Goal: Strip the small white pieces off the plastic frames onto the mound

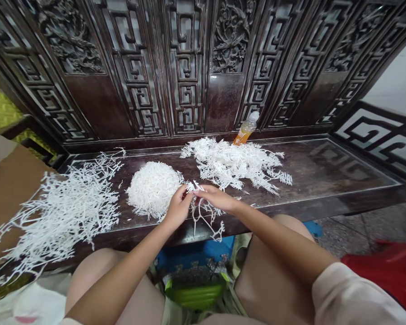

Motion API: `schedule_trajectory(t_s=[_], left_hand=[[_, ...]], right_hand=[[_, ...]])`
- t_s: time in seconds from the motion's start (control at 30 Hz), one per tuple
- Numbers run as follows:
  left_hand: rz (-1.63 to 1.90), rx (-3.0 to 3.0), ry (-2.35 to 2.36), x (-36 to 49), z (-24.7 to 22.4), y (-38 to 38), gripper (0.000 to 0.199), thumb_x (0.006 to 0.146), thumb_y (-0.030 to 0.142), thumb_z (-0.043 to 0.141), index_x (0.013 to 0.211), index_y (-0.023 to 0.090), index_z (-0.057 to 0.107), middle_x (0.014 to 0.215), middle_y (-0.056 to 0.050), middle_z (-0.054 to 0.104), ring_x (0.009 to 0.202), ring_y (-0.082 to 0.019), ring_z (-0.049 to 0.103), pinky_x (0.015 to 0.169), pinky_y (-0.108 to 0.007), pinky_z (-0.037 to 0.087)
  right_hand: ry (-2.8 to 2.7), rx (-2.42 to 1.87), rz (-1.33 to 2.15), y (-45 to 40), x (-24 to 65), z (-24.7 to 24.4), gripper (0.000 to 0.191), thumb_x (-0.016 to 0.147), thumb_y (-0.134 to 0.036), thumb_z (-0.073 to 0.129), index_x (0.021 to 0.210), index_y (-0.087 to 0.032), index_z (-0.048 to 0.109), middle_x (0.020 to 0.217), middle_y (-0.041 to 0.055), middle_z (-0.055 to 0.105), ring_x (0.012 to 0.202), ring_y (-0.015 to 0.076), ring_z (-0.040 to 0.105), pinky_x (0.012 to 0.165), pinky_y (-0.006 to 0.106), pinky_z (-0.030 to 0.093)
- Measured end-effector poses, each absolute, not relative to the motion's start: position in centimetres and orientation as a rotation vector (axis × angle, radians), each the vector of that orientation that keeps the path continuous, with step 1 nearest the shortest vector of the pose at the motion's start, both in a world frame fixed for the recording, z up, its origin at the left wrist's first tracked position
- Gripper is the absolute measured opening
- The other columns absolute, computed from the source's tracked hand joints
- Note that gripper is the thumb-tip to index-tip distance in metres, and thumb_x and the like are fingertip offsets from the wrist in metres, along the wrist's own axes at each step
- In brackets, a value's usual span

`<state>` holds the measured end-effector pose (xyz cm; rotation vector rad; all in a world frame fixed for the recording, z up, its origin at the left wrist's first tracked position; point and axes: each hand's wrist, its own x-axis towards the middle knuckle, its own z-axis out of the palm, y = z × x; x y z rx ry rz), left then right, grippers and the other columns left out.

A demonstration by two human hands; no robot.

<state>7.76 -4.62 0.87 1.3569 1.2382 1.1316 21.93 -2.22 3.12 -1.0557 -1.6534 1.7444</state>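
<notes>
My left hand [179,206] and my right hand [218,197] meet over the front of the bench, fingers pinched together. Between them is a white branched plastic sprue [203,214], its thin arms hanging below the fingers over the bench edge. Small white bits show at the fingertips, partly covered by them. Close by my left hand rises a rounded heap of small loose white pieces [154,187]. Behind my right hand spreads a pile of feathery white sprues [235,160], still thick with small pieces.
Bare white branching stems [71,207] lie heaped at the left, overhanging the dark wooden bench [321,167]. An orange drink bottle [245,130] stands against the carved backrest [225,97]. Below, between my knees, is a green plastic item [196,293]. Red material [385,266] is at lower right.
</notes>
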Motion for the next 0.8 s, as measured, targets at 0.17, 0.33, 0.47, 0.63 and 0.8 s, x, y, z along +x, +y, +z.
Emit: schedule_trajectory(t_s=[0.17,0.33,0.47,0.63,0.8], left_hand=[[1.128,1.198,1.13,8.4,1.9,-5.0,0.013,0.073,0.023,0.04,0.066,0.017,0.05,0.054,0.003,0.049,0.054,-0.01,0.047,0.058,-0.022,0.037],[1.123,0.99,1.074,8.7,2.9,-5.1,0.015,0.067,0.02,0.038,0.066,0.016,0.053,0.048,0.002,0.052,0.05,-0.011,0.048,0.058,-0.024,0.037],[1.115,0.81,1.048,8.6,3.2,-5.1,0.014,0.061,0.02,0.039,0.062,0.014,0.052,0.049,0.001,0.054,0.05,-0.011,0.048,0.054,-0.023,0.035],[1.072,0.646,0.967,8.4,3.6,-5.3,0.01,0.058,0.018,0.041,0.051,0.014,0.048,0.049,0.002,0.049,0.048,-0.008,0.04,0.053,-0.021,0.032],[1.023,0.58,0.961,8.2,3.6,-5.4,0.016,0.061,0.017,0.04,0.046,0.015,0.043,0.045,0.002,0.042,0.048,-0.008,0.037,0.055,-0.021,0.033]], right_hand=[[-1.743,-0.981,1.738,-2.5,21.6,3.4,0.025,0.078,-0.033,0.043,0.068,-0.014,0.054,0.063,0.0004,0.055,0.062,0.0111,0.049,0.069,0.027,0.036],[-1.709,-0.921,1.699,-2.9,21.2,3.5,0.031,0.078,-0.026,0.037,0.052,-0.015,0.049,0.058,-0.0003,0.05,0.064,0.0111,0.047,0.072,0.025,0.032],[-1.472,-0.868,1.811,-3.3,20.7,3.3,0.028,0.074,-0.023,0.037,0.048,-0.016,0.042,0.05,-0.0017,0.043,0.06,0.0115,0.046,0.069,0.025,0.033],[-1.332,-0.869,1.84,-3.7,20.4,3.4,0.027,0.071,-0.019,0.035,0.045,-0.017,0.037,0.047,-0.0022,0.038,0.055,0.0105,0.042,0.065,0.025,0.032],[-1.279,-0.88,1.899,-4.1,20.3,3.2,0.027,0.068,-0.019,0.035,0.041,-0.018,0.033,0.043,-0.003,0.032,0.049,0.0095,0.036,0.058,0.025,0.03]])
